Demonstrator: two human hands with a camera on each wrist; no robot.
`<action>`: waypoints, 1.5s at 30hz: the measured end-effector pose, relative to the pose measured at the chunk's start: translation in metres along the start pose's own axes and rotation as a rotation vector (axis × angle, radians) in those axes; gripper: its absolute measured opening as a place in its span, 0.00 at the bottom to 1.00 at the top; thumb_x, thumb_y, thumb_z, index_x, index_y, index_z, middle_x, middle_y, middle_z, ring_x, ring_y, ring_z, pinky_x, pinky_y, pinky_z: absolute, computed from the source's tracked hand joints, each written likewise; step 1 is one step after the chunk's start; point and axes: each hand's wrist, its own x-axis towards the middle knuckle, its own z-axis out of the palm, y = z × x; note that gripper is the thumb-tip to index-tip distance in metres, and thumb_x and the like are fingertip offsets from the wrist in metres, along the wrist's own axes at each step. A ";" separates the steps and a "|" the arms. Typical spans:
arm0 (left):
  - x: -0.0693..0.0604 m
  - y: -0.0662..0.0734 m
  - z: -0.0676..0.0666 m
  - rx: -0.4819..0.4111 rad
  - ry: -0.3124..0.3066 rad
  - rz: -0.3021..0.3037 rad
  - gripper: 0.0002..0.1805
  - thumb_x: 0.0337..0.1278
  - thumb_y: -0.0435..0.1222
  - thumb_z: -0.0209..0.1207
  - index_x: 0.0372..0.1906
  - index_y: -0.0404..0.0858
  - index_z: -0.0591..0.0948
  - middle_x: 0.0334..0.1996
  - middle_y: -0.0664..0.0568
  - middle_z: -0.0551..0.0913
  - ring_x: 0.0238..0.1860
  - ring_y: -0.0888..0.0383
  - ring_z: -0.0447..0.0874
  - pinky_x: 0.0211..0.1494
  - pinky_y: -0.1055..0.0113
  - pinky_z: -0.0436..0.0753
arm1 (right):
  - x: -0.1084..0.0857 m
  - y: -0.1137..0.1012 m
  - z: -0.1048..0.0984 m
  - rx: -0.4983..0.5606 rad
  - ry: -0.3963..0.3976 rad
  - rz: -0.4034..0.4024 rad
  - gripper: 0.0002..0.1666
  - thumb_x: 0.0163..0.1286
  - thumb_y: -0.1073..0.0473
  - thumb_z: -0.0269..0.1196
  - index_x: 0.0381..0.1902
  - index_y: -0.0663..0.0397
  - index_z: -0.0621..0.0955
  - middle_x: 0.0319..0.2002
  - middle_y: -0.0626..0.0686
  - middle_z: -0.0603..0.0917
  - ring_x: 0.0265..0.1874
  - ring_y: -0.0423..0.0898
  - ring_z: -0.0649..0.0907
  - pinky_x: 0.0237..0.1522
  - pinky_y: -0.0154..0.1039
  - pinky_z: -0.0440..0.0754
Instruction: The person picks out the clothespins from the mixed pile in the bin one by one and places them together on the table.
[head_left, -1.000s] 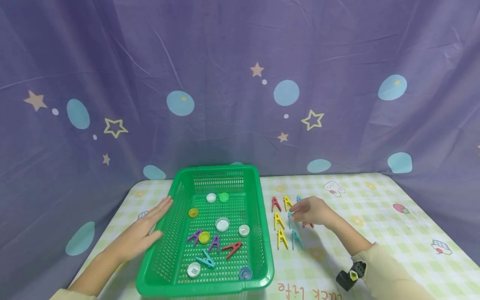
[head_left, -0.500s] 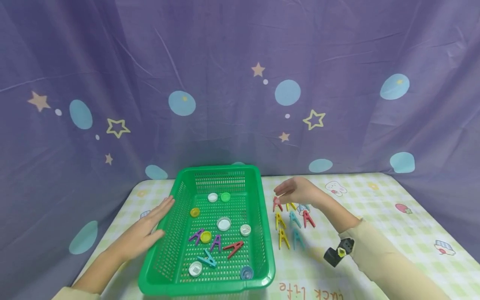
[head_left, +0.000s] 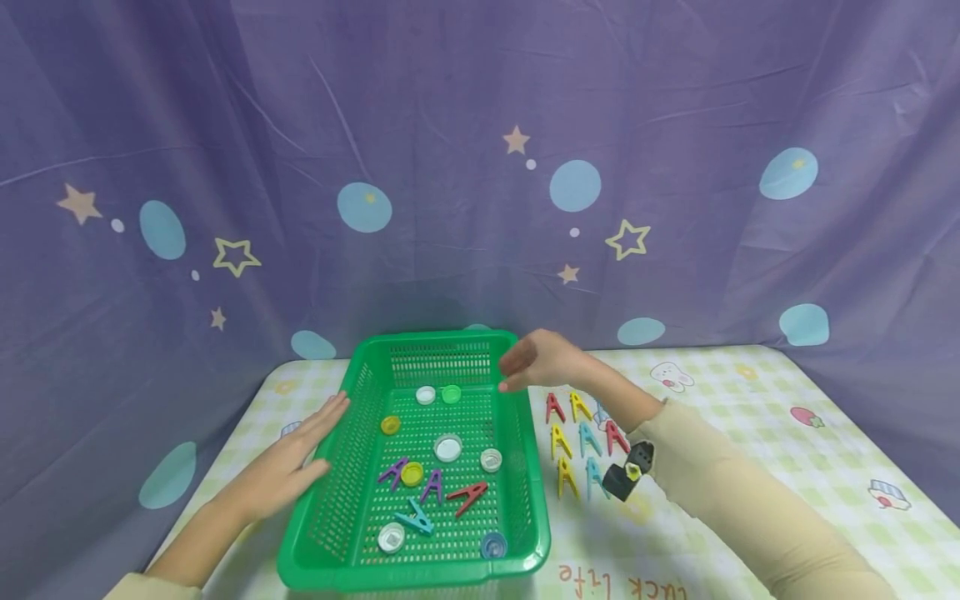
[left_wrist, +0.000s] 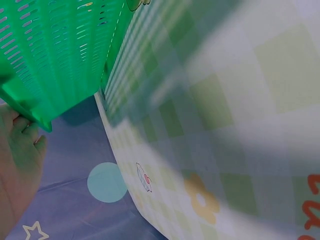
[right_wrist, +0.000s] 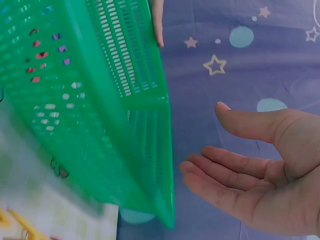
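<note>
My left hand (head_left: 281,475) lies along the left rim of a green plastic basket (head_left: 412,575), fingers straight and thumb spread. Above the basket's far right rim hovers my right hand (head_left: 555,367). In the right wrist view, its fingers (right_wrist: 225,165) are loosely bent, with nothing between them and the thumb. The basket floor holds bottle caps, among them a white cap (head_left: 447,448) and a green cap (head_left: 451,394). A red clothespin (head_left: 468,497), a blue clothespin (head_left: 415,517) and two purple clothespins, one here (head_left: 432,486), lie among them.
Right of the basket, several clothespins form rows on the checked tablecloth (head_left: 712,500): a red one (head_left: 554,407), a yellow one (head_left: 567,479) and a blue one (head_left: 588,438) among them. A purple curtain (head_left: 480,167) hangs behind the table. A black device (head_left: 628,472) sits on my right wrist.
My right hand has left the blue clothespin in the middle row and moved left and away from me, to the basket's far right corner. My left hand stays on the rim.
</note>
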 end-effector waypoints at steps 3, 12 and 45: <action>0.000 -0.001 0.000 0.003 0.002 -0.001 0.40 0.55 0.31 0.54 0.75 0.36 0.55 0.76 0.40 0.54 0.75 0.73 0.37 0.65 0.34 0.64 | 0.010 -0.010 0.006 -0.025 -0.023 -0.014 0.24 0.58 0.53 0.70 0.51 0.55 0.83 0.49 0.54 0.87 0.49 0.48 0.86 0.50 0.38 0.84; -0.003 0.000 0.002 0.022 0.017 0.005 0.40 0.56 0.32 0.55 0.75 0.37 0.56 0.76 0.40 0.55 0.73 0.78 0.35 0.64 0.35 0.65 | 0.039 -0.039 0.036 -0.204 -0.117 -0.070 0.22 0.58 0.50 0.70 0.49 0.51 0.85 0.47 0.51 0.88 0.48 0.45 0.86 0.47 0.34 0.84; -0.001 -0.002 0.000 0.025 0.003 -0.011 0.41 0.56 0.32 0.54 0.76 0.40 0.54 0.76 0.42 0.53 0.76 0.68 0.40 0.68 0.40 0.62 | 0.094 -0.073 0.166 -0.457 -0.182 0.138 0.19 0.49 0.50 0.76 0.28 0.57 0.81 0.22 0.49 0.83 0.27 0.43 0.87 0.30 0.30 0.85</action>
